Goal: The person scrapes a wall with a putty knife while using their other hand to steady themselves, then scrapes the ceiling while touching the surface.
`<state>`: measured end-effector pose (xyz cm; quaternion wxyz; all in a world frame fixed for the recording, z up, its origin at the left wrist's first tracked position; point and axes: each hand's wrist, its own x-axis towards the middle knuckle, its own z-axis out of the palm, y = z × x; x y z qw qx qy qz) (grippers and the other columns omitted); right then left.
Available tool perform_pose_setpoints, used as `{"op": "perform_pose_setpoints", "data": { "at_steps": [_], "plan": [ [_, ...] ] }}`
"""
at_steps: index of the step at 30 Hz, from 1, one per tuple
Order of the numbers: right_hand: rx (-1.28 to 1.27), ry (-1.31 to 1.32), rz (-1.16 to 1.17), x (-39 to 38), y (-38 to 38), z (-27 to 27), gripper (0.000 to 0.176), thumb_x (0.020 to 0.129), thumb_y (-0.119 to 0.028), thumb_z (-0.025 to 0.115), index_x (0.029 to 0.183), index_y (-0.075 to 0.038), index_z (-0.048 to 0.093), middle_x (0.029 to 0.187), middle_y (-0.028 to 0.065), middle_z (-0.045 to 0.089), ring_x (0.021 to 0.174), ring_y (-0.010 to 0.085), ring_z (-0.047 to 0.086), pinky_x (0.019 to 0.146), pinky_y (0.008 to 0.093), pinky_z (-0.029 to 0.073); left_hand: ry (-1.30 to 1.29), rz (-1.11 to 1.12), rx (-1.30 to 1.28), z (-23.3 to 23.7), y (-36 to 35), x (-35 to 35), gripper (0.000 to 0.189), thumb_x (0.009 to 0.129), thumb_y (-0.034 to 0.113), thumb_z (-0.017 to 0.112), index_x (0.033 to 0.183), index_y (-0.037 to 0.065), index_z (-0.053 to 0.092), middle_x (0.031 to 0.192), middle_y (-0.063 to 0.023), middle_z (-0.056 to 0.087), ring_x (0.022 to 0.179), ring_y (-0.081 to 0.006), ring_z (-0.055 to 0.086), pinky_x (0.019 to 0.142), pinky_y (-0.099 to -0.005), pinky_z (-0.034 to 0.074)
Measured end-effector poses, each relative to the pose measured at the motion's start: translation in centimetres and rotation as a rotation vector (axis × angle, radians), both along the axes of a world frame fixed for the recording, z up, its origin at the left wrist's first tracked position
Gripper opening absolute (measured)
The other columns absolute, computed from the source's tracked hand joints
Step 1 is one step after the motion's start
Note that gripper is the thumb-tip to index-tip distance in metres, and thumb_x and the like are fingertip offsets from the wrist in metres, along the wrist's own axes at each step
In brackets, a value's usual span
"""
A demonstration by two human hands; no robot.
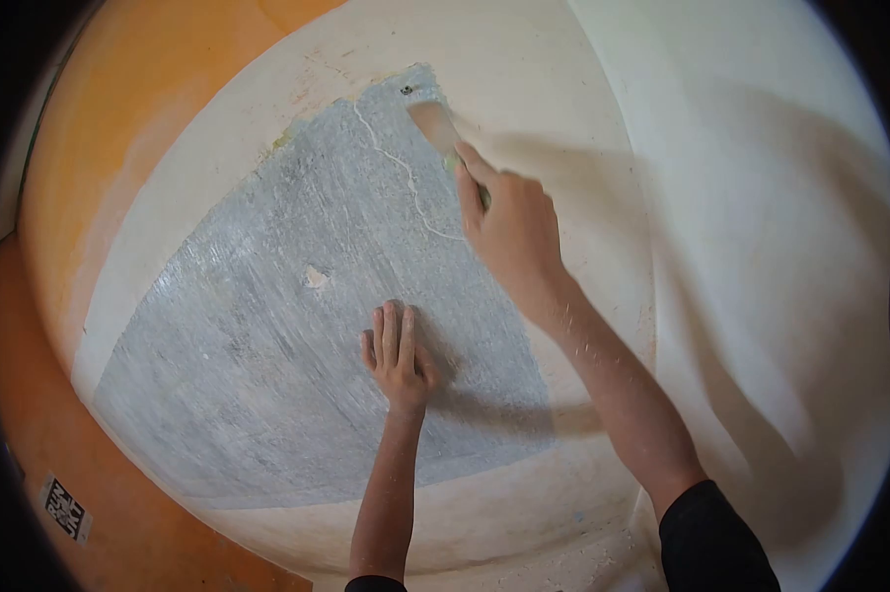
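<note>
My right hand (512, 219) is closed around the handle of a putty knife (433, 125), part of which shows greenish by the fingers. The blade lies at the upper right edge of a grey scraped patch (267, 326) on the wall, just below a small dark hole (407, 90). Lower down, my left hand (398, 357) rests flat against the grey patch with its fingers stretched upward and nothing in it. Between the hands a thin pale crack line (410, 183) runs down the grey surface. A small whitish chip mark (316, 277) sits left of my left hand.
Cream-coloured wall (524, 59) borders the grey patch, and a paler wall (761, 247) adjoins it at the right. Orange paint (169, 79) covers the upper left. A black-and-white sticker (66, 509) is on the orange surface at lower left.
</note>
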<state>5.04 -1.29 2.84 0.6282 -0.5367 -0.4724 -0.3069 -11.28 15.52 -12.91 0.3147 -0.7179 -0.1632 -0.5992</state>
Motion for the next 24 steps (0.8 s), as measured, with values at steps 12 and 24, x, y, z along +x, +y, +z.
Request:
{"op": "perform_pose_setpoints", "data": {
  "at_steps": [12,24],
  "plan": [
    [0.002,0.043,0.158,0.4,-1.5,2.6,0.034,0.101,-0.021,0.051,0.125,-0.001,0.065,0.069,0.0203,0.067,0.063,0.0317,0.07,0.059,0.0394,0.056,-0.017,-0.017,0.003,0.0,0.1,0.2,0.051,0.085,0.003,0.047,0.134,0.005,0.06,0.147,-0.0136,0.051,0.145,-0.0264,0.037,0.122,-0.0437,0.011],
    [-0.051,0.03,0.146,2.0,-1.6,0.5,0.036,0.102,-0.027,0.05,0.125,-0.004,0.066,0.063,0.0164,0.066,0.062,0.0289,0.069,0.058,0.0375,0.054,-0.032,-0.009,0.035,-0.1,0.4,0.2,0.051,0.084,0.003,0.048,0.133,0.006,0.061,0.146,-0.0132,0.052,0.143,-0.0262,0.039,0.122,-0.0439,0.013]
  ]
}}
